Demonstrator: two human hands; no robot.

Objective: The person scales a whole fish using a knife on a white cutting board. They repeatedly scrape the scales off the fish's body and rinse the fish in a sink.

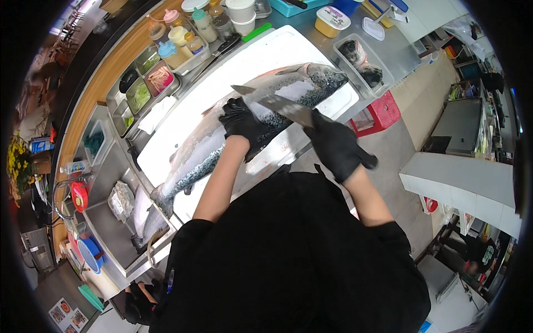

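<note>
A whole salmon point(287, 89) lies on its side across a white cutting board point(183, 129), head toward the upper right. Its tail reaches the board's lower left end, by the sink. My left hand point(245, 120), in a black glove, presses on the fish's mid-body with fingers curled over its flank. In my black-gloved right hand point(337, 143) is a broad-bladed kitchen knife point(291, 110). The slightly blurred blade passes over the salmon behind the head, its tip pointing left. Whether the edge touches the skin I cannot tell.
A clear container point(385, 79) with fish heads stands beyond the salmon's head. Squeeze bottles point(204, 25), a second knife point(220, 50) and garnish trays point(139, 95) line the far side. Another fish point(143, 212) lies in the steel sink point(108, 237). A red stool point(385, 112) stands right; another person point(135, 306) is lower left.
</note>
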